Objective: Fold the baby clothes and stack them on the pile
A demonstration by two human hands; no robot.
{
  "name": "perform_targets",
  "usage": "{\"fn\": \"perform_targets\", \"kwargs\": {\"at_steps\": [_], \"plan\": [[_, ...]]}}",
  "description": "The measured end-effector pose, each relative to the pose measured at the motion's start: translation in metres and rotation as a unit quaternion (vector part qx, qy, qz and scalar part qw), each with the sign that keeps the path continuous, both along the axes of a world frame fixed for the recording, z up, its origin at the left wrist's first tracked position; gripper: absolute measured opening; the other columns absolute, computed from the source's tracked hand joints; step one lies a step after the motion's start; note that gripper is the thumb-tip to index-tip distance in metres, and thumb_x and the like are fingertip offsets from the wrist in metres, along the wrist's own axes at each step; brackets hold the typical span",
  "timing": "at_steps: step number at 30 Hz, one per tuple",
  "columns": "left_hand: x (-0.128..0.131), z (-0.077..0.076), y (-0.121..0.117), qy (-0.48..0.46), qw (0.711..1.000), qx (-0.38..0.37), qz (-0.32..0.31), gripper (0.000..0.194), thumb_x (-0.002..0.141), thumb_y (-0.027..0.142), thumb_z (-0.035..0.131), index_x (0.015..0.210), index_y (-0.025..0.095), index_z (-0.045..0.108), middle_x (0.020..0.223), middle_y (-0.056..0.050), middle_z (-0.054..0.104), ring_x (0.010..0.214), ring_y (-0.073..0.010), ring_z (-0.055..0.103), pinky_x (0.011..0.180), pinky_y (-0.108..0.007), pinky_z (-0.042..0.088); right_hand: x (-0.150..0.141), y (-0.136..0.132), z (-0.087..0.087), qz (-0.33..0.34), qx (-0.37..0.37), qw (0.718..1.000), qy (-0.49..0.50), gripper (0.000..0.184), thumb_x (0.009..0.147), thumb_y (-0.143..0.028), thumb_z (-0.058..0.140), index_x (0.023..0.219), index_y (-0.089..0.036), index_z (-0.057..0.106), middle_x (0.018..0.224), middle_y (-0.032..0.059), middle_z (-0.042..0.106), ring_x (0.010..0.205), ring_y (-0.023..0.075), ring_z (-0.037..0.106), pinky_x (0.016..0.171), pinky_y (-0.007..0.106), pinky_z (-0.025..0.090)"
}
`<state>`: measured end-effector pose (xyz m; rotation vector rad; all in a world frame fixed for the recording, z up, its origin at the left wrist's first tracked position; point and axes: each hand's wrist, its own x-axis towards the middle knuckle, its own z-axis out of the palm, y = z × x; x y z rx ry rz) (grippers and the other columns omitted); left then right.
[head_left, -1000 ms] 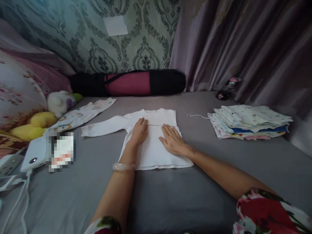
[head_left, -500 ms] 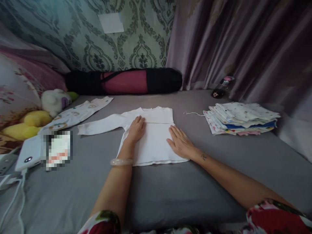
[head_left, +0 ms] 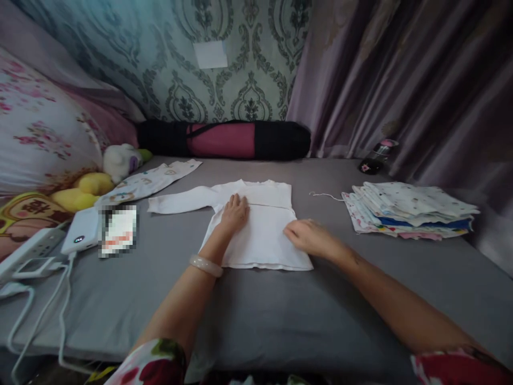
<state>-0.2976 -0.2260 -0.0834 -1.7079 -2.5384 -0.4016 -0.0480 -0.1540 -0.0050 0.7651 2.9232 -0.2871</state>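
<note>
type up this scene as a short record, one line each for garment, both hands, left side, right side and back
garment: white shirt, laid out on a gray sheet, one sleeve stretched left
left hand: left hand flat on the shirt
right hand: right hand curled at the shirt's right edge, grip unclear
left side: patterned cloth, yellow toy, power bank
right side: stack of folded clothes, bottle beyond it
back: black and pink bag
</note>
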Motion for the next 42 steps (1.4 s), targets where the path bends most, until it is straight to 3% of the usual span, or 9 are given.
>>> {"fn": "perform_targets", "kwargs": {"at_steps": [2,5,9,13,18,25,28,33,42], "plan": [[0.004,0.001,-0.011,0.004,1.000,-0.018,0.019,0.048,0.095,0.034,0.041,0.137,0.010,0.041,0.148,-0.024,0.039,0.139,-0.0333,0.035,0.108,-0.048,0.035,-0.031,0.026,0.001,-0.030,0.006,0.999,0.043,0.045,0.099,-0.030,0.025,0.104,-0.018,0.068,0.110,0.0123,0.070,0.104,0.0225,0.063,0.094,0.033,0.042],[0.012,0.001,-0.034,0.025,0.999,-0.030,0.039,0.051,0.094,0.039,0.044,0.135,0.009,0.043,0.144,-0.025,0.043,0.137,-0.0334,0.038,0.109,-0.048,0.033,-0.080,0.062,-0.013,-0.059,0.035,0.993,0.098,0.045,0.100,-0.029,0.026,0.130,-0.012,0.054,0.136,0.0151,0.056,0.127,0.0218,0.048,0.106,0.033,0.033],[0.024,0.001,-0.062,0.046,0.997,-0.035,0.044,0.056,0.097,0.044,0.037,0.138,0.006,0.042,0.146,-0.026,0.041,0.140,-0.0343,0.033,0.112,-0.050,0.028,-0.124,0.088,-0.042,-0.125,0.033,0.989,0.078,0.058,0.101,-0.041,0.021,0.150,-0.011,0.028,0.159,0.0139,0.023,0.145,0.0273,0.019,0.115,0.051,0.016],[0.033,0.001,-0.072,0.051,0.997,-0.034,0.048,0.059,0.099,0.044,0.030,0.143,0.006,0.039,0.150,-0.025,0.035,0.142,-0.0366,0.029,0.114,-0.053,0.025,-0.137,0.094,-0.060,-0.158,0.043,0.985,0.062,0.064,0.099,-0.049,0.016,0.153,-0.015,0.023,0.160,0.0130,0.018,0.146,0.0288,0.015,0.114,0.060,0.010],[0.035,0.001,-0.072,0.058,0.997,-0.023,0.055,0.058,0.098,0.046,0.032,0.142,0.008,0.042,0.149,-0.023,0.039,0.141,-0.0364,0.032,0.113,-0.053,0.027,-0.136,0.098,-0.062,-0.154,0.043,0.986,0.050,0.065,0.098,-0.049,0.013,0.154,-0.016,0.020,0.161,0.0116,0.017,0.147,0.0272,0.012,0.115,0.060,0.008],[0.029,0.005,-0.074,0.045,0.997,0.033,0.048,0.050,0.095,0.043,0.042,0.132,0.009,0.049,0.140,-0.022,0.049,0.134,-0.0326,0.042,0.109,-0.047,0.035,-0.148,0.086,-0.050,-0.161,0.053,0.984,0.058,0.060,0.097,-0.038,0.025,0.150,-0.010,0.029,0.159,0.0169,0.018,0.147,0.0303,0.013,0.114,0.060,0.010],[0.029,0.010,-0.075,0.031,0.997,0.033,0.064,0.049,0.095,0.042,0.043,0.128,0.007,0.050,0.140,-0.023,0.047,0.131,-0.0346,0.042,0.104,-0.048,0.038,-0.166,0.062,-0.047,-0.086,0.076,0.988,0.107,0.057,0.097,-0.031,0.024,0.149,-0.008,0.032,0.159,0.0154,0.022,0.147,0.0265,0.014,0.117,0.053,0.006],[0.031,0.020,-0.077,0.008,0.997,0.005,0.081,0.048,0.095,0.042,0.043,0.127,0.006,0.050,0.140,-0.022,0.048,0.127,-0.0358,0.044,0.100,-0.048,0.040,-0.210,0.033,-0.051,0.017,0.010,0.995,0.100,0.062,0.099,-0.040,0.018,0.150,-0.007,0.028,0.159,0.0121,0.021,0.147,0.0249,0.013,0.118,0.052,0.006],[0.028,0.032,-0.080,0.011,0.996,-0.002,0.089,0.030,0.094,0.039,0.047,0.108,0.015,0.059,0.121,-0.015,0.060,0.105,-0.0303,0.054,0.085,-0.042,0.046,-0.243,0.036,-0.060,-0.013,0.028,0.996,0.085,0.064,0.099,-0.042,0.017,0.150,-0.005,0.028,0.159,0.0142,0.022,0.146,0.0262,0.017,0.117,0.048,0.011]]}}
